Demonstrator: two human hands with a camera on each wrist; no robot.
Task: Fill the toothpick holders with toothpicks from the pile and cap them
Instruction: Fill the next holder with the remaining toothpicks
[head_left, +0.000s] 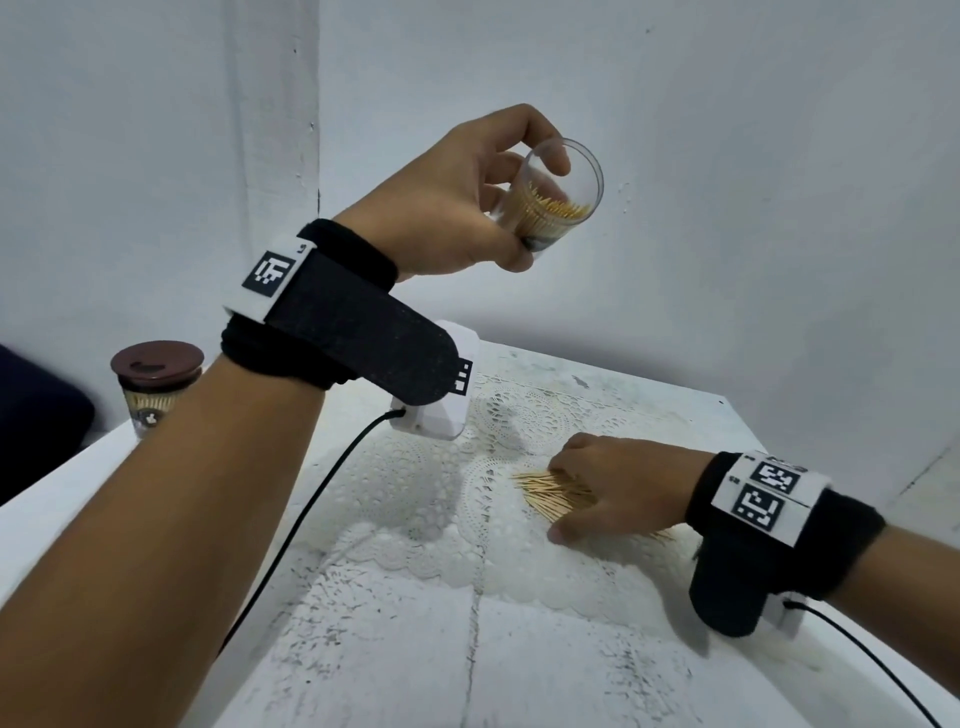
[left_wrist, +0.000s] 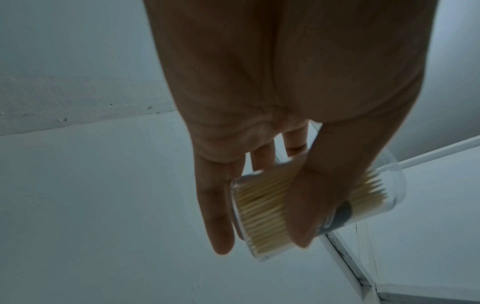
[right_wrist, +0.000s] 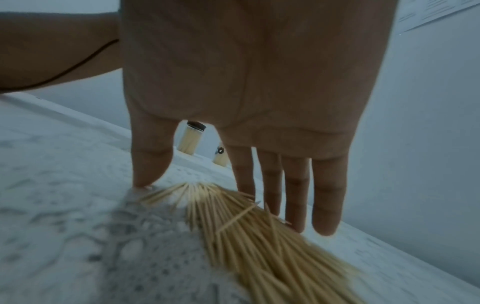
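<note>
While our left hand (head_left: 457, 208) holds the clear toothpick holder (head_left: 558, 200) raised and tilted, thumb and fingers curled round its wall, we see it partly filled with toothpicks and uncapped. Our right hand (head_left: 618, 488) lies low on the pile of toothpicks (head_left: 550, 493) — fingers straight and slightly spread, thumb tip on the lace cloth (head_left: 415, 493) beside the pile, gripping nothing. A capped holder (head_left: 156, 387) with a brown lid stands at the far left edge of the white table (head_left: 597, 665).
</note>
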